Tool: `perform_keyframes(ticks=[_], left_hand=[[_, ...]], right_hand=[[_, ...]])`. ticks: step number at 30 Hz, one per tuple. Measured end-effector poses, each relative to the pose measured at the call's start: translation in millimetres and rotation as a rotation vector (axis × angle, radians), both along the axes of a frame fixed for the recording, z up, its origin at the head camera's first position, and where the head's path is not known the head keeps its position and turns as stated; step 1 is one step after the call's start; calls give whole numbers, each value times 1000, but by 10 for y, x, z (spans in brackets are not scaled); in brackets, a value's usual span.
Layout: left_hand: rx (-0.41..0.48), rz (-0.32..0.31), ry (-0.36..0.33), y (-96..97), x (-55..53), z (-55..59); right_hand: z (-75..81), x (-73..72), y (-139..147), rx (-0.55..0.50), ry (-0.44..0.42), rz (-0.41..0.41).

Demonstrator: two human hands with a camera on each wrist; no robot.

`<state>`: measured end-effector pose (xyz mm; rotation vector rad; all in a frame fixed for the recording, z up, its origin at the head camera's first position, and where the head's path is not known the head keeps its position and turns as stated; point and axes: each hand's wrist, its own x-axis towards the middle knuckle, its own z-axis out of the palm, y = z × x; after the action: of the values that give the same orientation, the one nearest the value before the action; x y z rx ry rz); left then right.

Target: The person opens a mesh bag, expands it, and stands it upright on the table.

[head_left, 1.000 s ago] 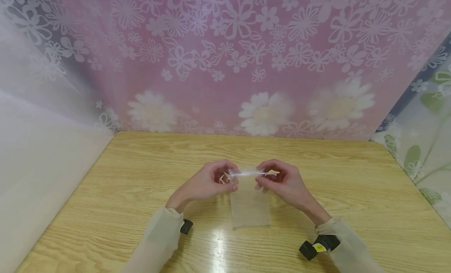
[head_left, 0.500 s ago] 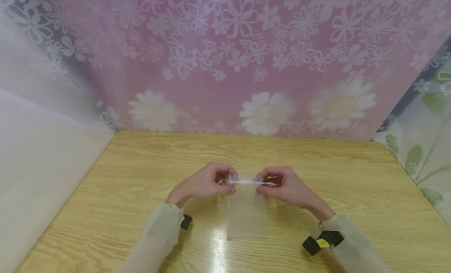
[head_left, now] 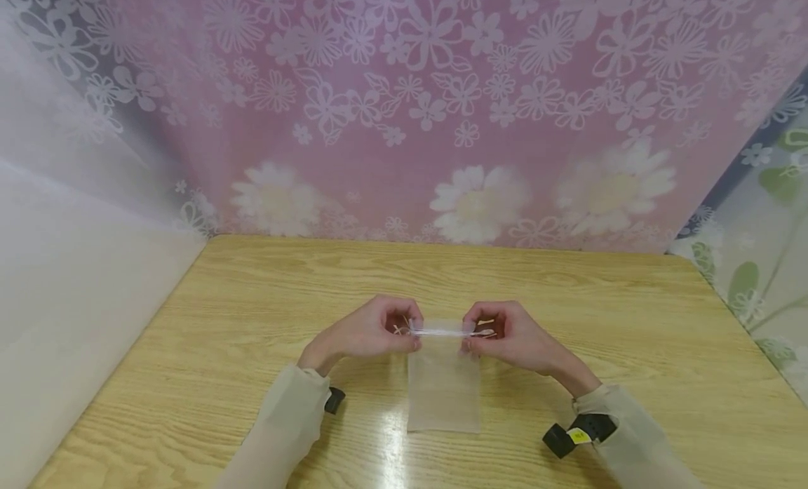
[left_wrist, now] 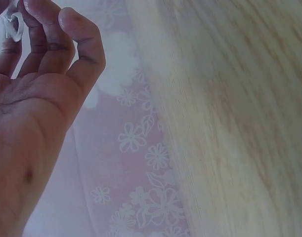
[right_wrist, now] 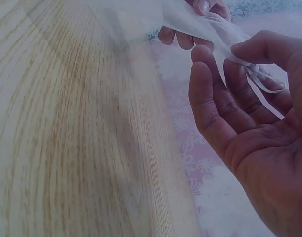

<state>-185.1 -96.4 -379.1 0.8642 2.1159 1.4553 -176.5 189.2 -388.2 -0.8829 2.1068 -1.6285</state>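
Note:
A small sheer whitish drawstring pouch [head_left: 444,394] hangs flat between both hands in the head view, its gathered top edge uppermost. My left hand [head_left: 374,329] pinches the top left corner between thumb and fingers. At the top right corner my right hand [head_left: 508,335] pinches the same edge. Pale looped cords [head_left: 485,331] stick out past the fingers at each side. In the right wrist view the thin fabric [right_wrist: 190,24] stretches from the right thumb to the other hand, with a cord [right_wrist: 262,79] by the palm. The left wrist view shows a bit of white cord [left_wrist: 13,25] at the fingers.
A wood-grain table [head_left: 284,278] lies under the hands. Behind it hangs a pink flowered curtain [head_left: 379,159], with pale curtains on the left [head_left: 82,264] and right [head_left: 757,264]. Black wrist devices [head_left: 558,440] sit at the cuffs.
Both hands have come slightly down toward the body with the pouch. Its lower edge now sits lower in view, and the hands are a little farther apart than half a second ago.

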Motion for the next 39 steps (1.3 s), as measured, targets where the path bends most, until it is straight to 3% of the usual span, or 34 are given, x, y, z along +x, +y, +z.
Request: perform_keyframes(ticks=[17, 31, 39], left_hand=[[99, -1, -15, -17, 33, -39], [49, 34, 5, -13, 42, -45], [42, 18, 9, 14, 59, -47]], right_hand=[[20, 10, -2, -3, 26, 26], [-5, -7, 16, 21, 50, 16], [-13, 31, 48, 13, 31, 49]])
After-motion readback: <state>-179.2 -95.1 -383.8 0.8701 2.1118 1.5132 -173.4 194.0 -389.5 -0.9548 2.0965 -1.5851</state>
